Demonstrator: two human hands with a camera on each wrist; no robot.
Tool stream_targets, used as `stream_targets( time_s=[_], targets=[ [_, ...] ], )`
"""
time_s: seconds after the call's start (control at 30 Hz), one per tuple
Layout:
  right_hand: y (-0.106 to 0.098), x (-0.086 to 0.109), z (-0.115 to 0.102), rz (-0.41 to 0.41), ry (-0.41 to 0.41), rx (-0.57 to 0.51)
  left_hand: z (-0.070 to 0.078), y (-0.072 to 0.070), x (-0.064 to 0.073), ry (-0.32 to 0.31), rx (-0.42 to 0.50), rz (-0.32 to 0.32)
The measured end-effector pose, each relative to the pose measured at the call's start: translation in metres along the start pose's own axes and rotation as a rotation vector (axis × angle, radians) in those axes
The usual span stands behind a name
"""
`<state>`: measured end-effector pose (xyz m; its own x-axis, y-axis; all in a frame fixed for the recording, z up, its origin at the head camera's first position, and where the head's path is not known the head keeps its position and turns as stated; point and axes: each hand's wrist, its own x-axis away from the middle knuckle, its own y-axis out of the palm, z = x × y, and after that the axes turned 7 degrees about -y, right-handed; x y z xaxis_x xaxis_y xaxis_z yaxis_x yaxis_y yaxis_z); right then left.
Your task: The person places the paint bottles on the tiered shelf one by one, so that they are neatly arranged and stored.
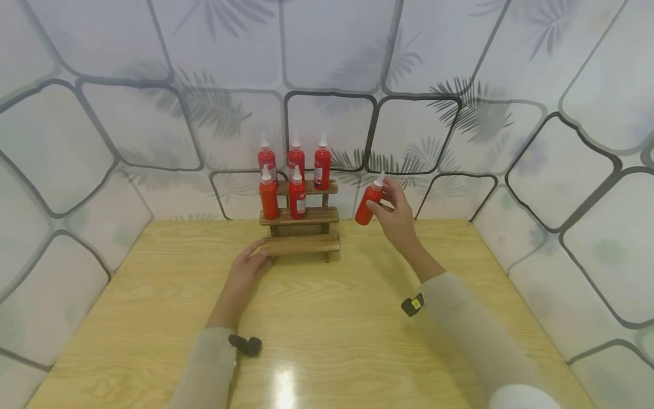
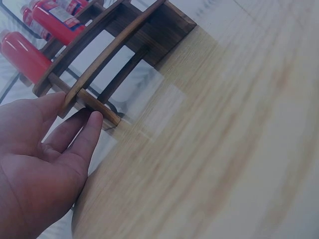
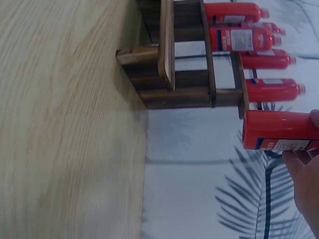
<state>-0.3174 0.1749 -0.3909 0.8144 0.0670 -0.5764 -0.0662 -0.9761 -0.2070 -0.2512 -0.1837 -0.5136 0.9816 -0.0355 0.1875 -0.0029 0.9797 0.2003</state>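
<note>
My right hand (image 1: pixel 397 216) holds a red squeeze bottle (image 1: pixel 369 203) with a white pointed nozzle, thumb and fingers about its upper part. The bottle is tilted in the air, right of a three-step wooden rack (image 1: pixel 301 244). In the right wrist view, the held bottle (image 3: pixel 276 130) shows a label on its side. My left hand (image 1: pixel 248 266) is at the left end of the lowest step. In the left wrist view, its thumb and fingers (image 2: pixel 89 134) grip the rack's end. Three red bottles (image 1: pixel 322 168) stand on the top step, two (image 1: pixel 297 197) on the middle one.
The rack stands at the back of a light wooden table (image 1: pixel 327 318), close to a patterned wall (image 1: pixel 332 130). Walls rise at the left and right too. Small dark wrist cameras (image 1: pixel 413 305) sit at both sleeves.
</note>
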Motion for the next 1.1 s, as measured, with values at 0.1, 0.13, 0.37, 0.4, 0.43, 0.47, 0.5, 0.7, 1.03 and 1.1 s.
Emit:
stream_targets(
  time_s=[0.1, 0.13, 0.37, 0.4, 0.43, 0.47, 0.5, 0.7, 1.03, 1.1],
  targets=[
    [0.015, -0.005, 0.0, -0.021, -0.015, -0.018, 0.0, 0.0, -0.001, 0.003, 0.0, -0.004],
    [0.02, -0.007, 0.001, -0.029, -0.019, -0.027, 0.0, 0.0, -0.002, 0.003, 0.003, -0.005],
    [0.054, -0.015, 0.003, -0.083, -0.008, -0.033, 0.0, -0.001, -0.003, 0.006, -0.005, -0.004],
    [0.059, -0.016, 0.003, -0.089, -0.004, -0.034, 0.0, -0.001, -0.003, 0.004, -0.004, -0.003],
    [0.063, -0.017, 0.003, -0.096, 0.001, -0.032, 0.0, -0.001, -0.002, 0.002, -0.007, -0.002],
    [0.067, -0.018, 0.004, -0.103, 0.003, -0.028, 0.0, -0.002, -0.002, 0.001, -0.007, -0.002],
    [0.07, -0.019, 0.004, -0.11, 0.004, -0.023, 0.0, -0.002, -0.002, 0.0, -0.009, -0.001],
    [0.085, -0.022, 0.007, -0.139, 0.017, -0.007, -0.001, -0.001, -0.003, -0.006, -0.009, -0.008],
    [0.102, -0.031, 0.005, -0.147, -0.027, 0.006, -0.003, -0.002, -0.004, -0.012, 0.014, -0.002],
    [0.103, -0.031, 0.006, -0.144, -0.041, 0.013, -0.002, -0.002, -0.003, -0.023, 0.024, -0.007]
  ],
)
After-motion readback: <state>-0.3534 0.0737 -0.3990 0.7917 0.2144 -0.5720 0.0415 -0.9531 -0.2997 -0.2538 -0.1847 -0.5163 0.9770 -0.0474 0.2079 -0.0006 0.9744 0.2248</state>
